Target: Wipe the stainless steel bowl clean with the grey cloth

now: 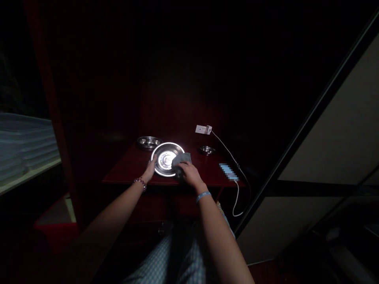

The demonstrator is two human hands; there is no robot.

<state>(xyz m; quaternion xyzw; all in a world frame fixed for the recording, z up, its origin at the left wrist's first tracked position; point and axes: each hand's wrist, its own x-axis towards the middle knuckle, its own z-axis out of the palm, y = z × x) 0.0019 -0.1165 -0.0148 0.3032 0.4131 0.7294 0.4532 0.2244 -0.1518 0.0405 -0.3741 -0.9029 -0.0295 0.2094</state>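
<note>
A shiny metal bowl (162, 152) is tilted toward me above the red-brown shelf (195, 177). My left hand (150, 169) grips its left rim; the fingers behind the bowl are hidden. In my right hand (188, 170) is a grey cloth (182, 158), pressed against the bowl's right inner side. Behind the bowl, to the left, sits another metal bowl or a small stack of them (148, 142). Farther right on the shelf rests a smaller metal bowl (207, 150).
A phone (228, 172) lies at the shelf's right, its white cable (226, 146) running to a wall socket (203, 129) and hanging past the front edge. Stacked clear plastic containers (26, 146) stand at left, above a red bin (56, 227). A pale panel (325, 150) slants at right.
</note>
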